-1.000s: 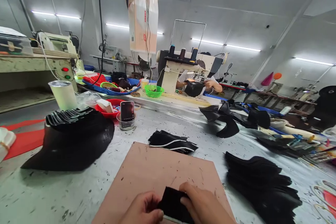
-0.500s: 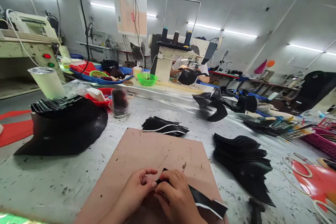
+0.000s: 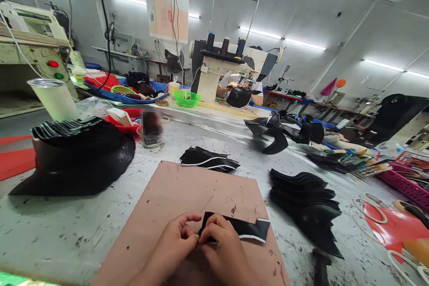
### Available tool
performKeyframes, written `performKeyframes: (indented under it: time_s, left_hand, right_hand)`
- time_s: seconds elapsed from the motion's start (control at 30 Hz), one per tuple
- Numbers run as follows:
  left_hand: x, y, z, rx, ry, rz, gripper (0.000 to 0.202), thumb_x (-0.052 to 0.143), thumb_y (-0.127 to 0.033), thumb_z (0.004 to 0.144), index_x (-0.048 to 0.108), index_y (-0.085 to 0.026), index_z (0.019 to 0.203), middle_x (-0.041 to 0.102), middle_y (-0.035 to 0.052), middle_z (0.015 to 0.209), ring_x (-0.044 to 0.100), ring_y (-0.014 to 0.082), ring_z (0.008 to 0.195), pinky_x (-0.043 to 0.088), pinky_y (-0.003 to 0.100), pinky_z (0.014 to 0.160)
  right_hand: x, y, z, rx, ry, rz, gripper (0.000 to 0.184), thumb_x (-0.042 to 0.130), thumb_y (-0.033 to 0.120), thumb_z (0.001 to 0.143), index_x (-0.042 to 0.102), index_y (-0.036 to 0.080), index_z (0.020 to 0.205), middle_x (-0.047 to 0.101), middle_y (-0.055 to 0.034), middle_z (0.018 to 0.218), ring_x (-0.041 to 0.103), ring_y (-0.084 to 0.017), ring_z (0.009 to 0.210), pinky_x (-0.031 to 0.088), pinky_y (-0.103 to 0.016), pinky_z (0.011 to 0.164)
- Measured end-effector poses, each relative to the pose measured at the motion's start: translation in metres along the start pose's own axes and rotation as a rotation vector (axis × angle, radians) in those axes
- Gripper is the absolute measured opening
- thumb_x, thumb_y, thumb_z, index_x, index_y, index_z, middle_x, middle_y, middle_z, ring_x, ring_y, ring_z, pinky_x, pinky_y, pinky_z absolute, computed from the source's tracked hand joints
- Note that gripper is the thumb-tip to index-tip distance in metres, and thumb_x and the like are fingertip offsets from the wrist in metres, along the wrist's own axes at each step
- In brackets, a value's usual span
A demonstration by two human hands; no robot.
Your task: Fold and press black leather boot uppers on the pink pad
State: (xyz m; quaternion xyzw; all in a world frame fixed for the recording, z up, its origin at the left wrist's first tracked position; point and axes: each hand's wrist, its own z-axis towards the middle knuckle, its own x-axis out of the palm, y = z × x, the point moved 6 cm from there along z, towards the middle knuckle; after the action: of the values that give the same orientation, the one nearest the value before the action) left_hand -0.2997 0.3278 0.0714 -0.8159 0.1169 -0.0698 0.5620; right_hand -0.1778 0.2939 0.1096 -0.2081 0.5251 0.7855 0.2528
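A black leather piece (image 3: 251, 228) with a white strip along its lower edge lies across the pinkish-brown board (image 3: 174, 187). My right hand (image 3: 221, 237) pinches its left end, fingers curled over the top. Fingertips of my left hand (image 3: 179, 234) press together at that same end, touching my right fingertips. The exact spot they grip is partly hidden by the fingers. Past the board's far edge, several similar black pieces with white edging (image 3: 209, 159) lie in a small pile.
Stacks of black leather pieces stand left (image 3: 73, 161) and right (image 3: 301, 205) of the board. A dark hammer-like tool (image 3: 321, 263) lies front right. A glass jar (image 3: 152, 136) and red tray (image 3: 129, 127) sit behind. Across the table, a person works at a sewing machine (image 3: 209, 80).
The leather piece's free right end has swung upward and away from me, now lying more level across the board. Both hands stay together at its left end. The view has shifted slightly.
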Motion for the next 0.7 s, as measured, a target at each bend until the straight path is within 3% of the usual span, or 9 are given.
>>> performKeyframes:
  time_s: [0.1,0.23,0.3,0.4,0.5,0.6,0.7]
  left_hand:
    - [0.000,-0.001,-0.003,0.017,0.002,0.024,0.048,0.055,-0.031,0.048,0.060,-0.013,0.092,0.043,-0.0097,0.045,0.035,0.0105,0.048,0.026,0.025,0.052]
    - [0.000,-0.001,-0.006,0.036,-0.007,0.037,0.049,0.055,-0.033,0.049,0.059,-0.013,0.094,0.045,-0.0090,0.046,0.037,0.0113,0.048,0.028,0.026,0.052]
    - [-0.001,0.000,-0.007,0.050,-0.022,0.044,0.047,0.055,-0.035,0.051,0.058,-0.015,0.093,0.045,-0.0086,0.047,0.039,0.0118,0.048,0.029,0.025,0.051]
    - [-0.002,0.001,-0.008,0.079,-0.039,0.067,0.042,0.056,-0.036,0.053,0.059,-0.017,0.091,0.046,-0.0080,0.048,0.042,0.0126,0.049,0.030,0.025,0.052]
    - [-0.002,0.004,-0.008,0.118,-0.035,0.084,0.039,0.056,-0.036,0.055,0.059,-0.018,0.089,0.046,-0.0082,0.048,0.043,0.0132,0.050,0.032,0.025,0.052]
    - [-0.008,0.013,-0.002,0.188,-0.066,0.149,0.037,0.056,-0.041,0.058,0.060,-0.020,0.089,0.048,-0.0075,0.050,0.047,0.0146,0.051,0.036,0.026,0.054]
    - [-0.019,0.026,0.009,0.303,-0.115,0.266,0.036,0.054,-0.048,0.065,0.062,-0.023,0.090,0.053,-0.0067,0.053,0.053,0.0154,0.052,0.043,0.025,0.056]
  right_hand:
    - [0.005,-0.009,0.004,0.130,0.092,0.170,0.033,0.054,-0.012,0.052,0.060,0.020,0.057,0.054,0.0018,0.074,0.058,-0.014,0.068,0.046,-0.022,0.061]
    - [0.006,-0.011,0.006,0.116,0.093,0.354,0.028,0.056,-0.009,0.056,0.057,0.020,0.056,0.050,0.0021,0.075,0.057,-0.013,0.070,0.047,-0.023,0.064]
    - [0.005,-0.013,0.003,0.102,0.110,0.438,0.020,0.062,0.001,0.063,0.056,0.020,0.058,0.053,0.0000,0.080,0.058,-0.015,0.077,0.048,-0.026,0.069]
    - [-0.003,-0.020,-0.006,0.125,0.130,0.602,0.017,0.066,0.028,0.076,0.052,0.022,0.069,0.062,-0.0043,0.090,0.061,-0.019,0.088,0.047,-0.033,0.079]
    - [-0.027,-0.037,-0.022,0.212,-0.024,0.679,0.024,0.049,0.045,0.090,0.043,0.024,0.080,0.058,0.0026,0.071,0.060,-0.014,0.065,0.049,-0.034,0.074]
    - [-0.067,-0.047,-0.036,0.187,-0.211,0.277,0.023,0.041,0.045,0.094,0.048,0.024,0.094,0.053,0.0037,0.068,0.053,-0.013,0.055,0.046,-0.026,0.057]
    - [-0.098,-0.045,-0.042,0.057,-0.168,-0.358,0.021,0.046,0.039,0.092,0.058,0.023,0.100,0.061,-0.0023,0.078,0.058,-0.018,0.068,0.044,-0.028,0.060]
